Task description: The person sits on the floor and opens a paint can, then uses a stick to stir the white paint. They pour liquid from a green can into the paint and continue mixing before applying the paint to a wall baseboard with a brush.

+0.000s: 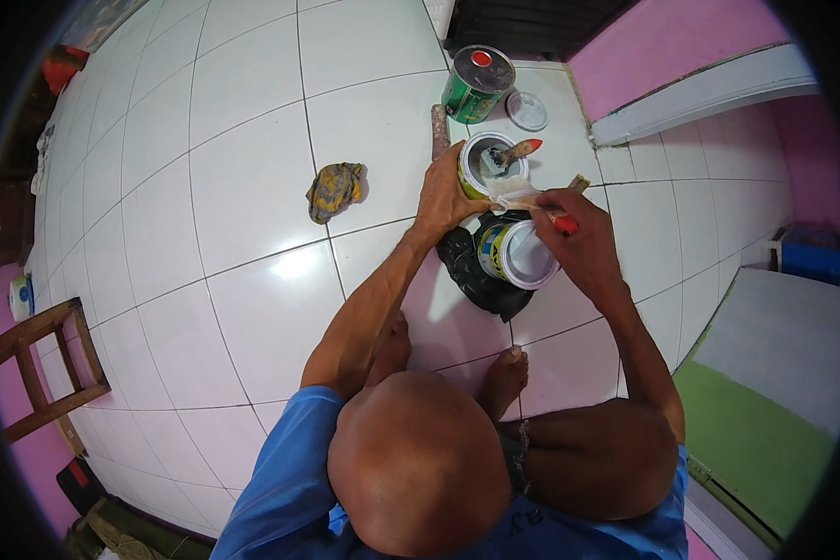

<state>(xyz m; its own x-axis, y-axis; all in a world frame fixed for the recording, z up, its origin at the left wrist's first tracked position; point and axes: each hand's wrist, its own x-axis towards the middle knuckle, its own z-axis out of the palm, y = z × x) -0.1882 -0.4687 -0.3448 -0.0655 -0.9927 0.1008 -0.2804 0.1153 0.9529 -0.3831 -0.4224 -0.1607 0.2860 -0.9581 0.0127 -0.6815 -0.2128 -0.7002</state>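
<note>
Currently: left hand [443, 194] curled around the left side of the upper can [466, 161], right of centre in the frame. Right hand [579, 238] closed on a brush [523, 200], its head at the can's lower rim. A second brush [532, 147] leans inside. Just below: lower can [492, 254] on a black bag [457, 252], white top facing up; open or lidded, cannot tell.

Upper centre: green tin [465, 96], round lid [527, 111], stick [440, 131]. Left of the hands: rag [334, 191] on the tile floor [252, 224].

Progress, as judged: upper can opened, brush in hand; handling at the rim seems unfinished. Amount left: not readable.
</note>
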